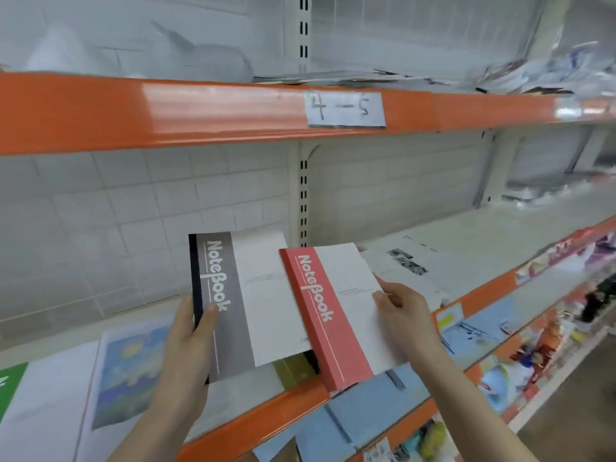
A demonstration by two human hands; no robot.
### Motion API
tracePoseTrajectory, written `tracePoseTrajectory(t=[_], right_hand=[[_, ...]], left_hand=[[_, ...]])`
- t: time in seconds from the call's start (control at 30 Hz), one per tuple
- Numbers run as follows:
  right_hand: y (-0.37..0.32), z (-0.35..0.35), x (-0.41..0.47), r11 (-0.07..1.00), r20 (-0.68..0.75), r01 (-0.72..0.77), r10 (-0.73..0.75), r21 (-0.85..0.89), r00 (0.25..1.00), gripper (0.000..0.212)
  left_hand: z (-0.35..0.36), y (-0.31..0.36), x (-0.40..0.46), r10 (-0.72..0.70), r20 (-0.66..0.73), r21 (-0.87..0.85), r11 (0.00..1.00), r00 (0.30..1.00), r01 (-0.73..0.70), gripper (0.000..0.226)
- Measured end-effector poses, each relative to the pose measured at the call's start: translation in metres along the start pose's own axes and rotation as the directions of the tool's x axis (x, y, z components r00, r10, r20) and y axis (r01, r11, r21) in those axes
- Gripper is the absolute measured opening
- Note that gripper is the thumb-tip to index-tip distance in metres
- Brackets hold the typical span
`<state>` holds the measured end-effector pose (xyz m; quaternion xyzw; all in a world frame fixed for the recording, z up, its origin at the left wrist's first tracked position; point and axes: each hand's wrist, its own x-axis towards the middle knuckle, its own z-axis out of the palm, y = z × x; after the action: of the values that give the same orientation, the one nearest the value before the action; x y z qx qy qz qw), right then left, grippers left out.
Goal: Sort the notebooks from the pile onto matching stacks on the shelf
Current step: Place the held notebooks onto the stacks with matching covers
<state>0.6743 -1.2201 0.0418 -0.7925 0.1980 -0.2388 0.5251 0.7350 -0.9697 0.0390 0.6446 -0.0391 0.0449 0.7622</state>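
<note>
Your left hand (191, 331) grips the grey notebook (233, 301), your right hand (405, 311) pinches the red notebook (320, 315); next, find each one's matching stack on the shelf (253, 425).

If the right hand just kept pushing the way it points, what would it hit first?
The right hand points up-left, gripping the red notebook. Going on, that book would probably meet the grey notebook first; the two already overlap, though depth is unclear.

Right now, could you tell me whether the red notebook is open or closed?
Closed: the red-and-white "Notebook" cover faces up with no pages showing, pinched at its edge by the right hand.
</note>
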Motion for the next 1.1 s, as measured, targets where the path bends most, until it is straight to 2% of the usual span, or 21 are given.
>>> tracePoseTrajectory(t=[0.07,0.27,0.43,0.53,0.6,0.73,0.8,0.87,0.93,1.0,1.1], right_hand=[[0.014,-0.020,0.022,1.000,-0.030,0.001,-0.001,-0.021,1.000,0.021],[0.055,-0.067,0.109,0.968,-0.142,-0.007,-0.030,-0.250,0.989,0.022],[0.070,-0.071,0.166,0.932,-0.013,0.023,-0.030,-0.362,0.999,0.023],[0.074,-0.064,0.183,0.894,0.092,0.090,-0.055,-0.439,0.994,0.035],[0.077,-0.057,0.188,0.872,0.132,0.096,-0.037,-0.480,0.991,0.028],[0.079,-0.044,0.186,0.789,0.159,0.101,-0.005,-0.606,0.987,0.032],[0.077,-0.042,0.181,0.726,0.157,0.122,-0.019,-0.677,0.987,0.022],[0.080,-0.042,0.178,0.679,0.162,0.131,-0.018,-0.722,0.987,0.030],[0.084,-0.043,0.176,0.703,0.192,0.148,-0.017,-0.695,0.981,0.032],[0.088,-0.044,0.176,0.747,0.220,0.166,-0.027,-0.644,0.975,0.033],[0.091,-0.046,0.175,0.754,0.235,0.201,-0.064,-0.625,0.970,0.037]], left_hand=[[0.022,-0.005,0.004,0.026,-0.025,0.030,0.999,0.999,-0.026,0.027],[0.068,-0.015,0.014,0.054,-0.084,0.101,0.994,0.995,-0.046,0.021],[0.078,-0.020,0.014,0.039,-0.151,0.153,0.988,0.988,-0.016,0.019],[0.080,-0.023,0.010,0.021,-0.188,0.198,0.980,0.982,0.017,0.016],[0.082,-0.028,0.010,-0.019,-0.185,0.251,0.966,0.983,0.066,0.016],[0.091,-0.043,0.012,-0.118,-0.166,0.387,0.906,0.979,0.175,0.018],[0.098,-0.049,0.011,-0.144,-0.125,0.465,0.865,0.982,0.186,0.018],[0.103,-0.058,0.011,-0.136,-0.099,0.552,0.817,0.986,0.168,0.014],[0.106,-0.067,0.012,-0.072,-0.099,0.672,0.730,0.992,0.120,0.007],[0.112,-0.072,0.010,-0.062,-0.096,0.743,0.660,0.993,0.113,0.022],[0.122,-0.080,0.007,-0.097,-0.095,0.732,0.668,0.991,0.135,0.033]])
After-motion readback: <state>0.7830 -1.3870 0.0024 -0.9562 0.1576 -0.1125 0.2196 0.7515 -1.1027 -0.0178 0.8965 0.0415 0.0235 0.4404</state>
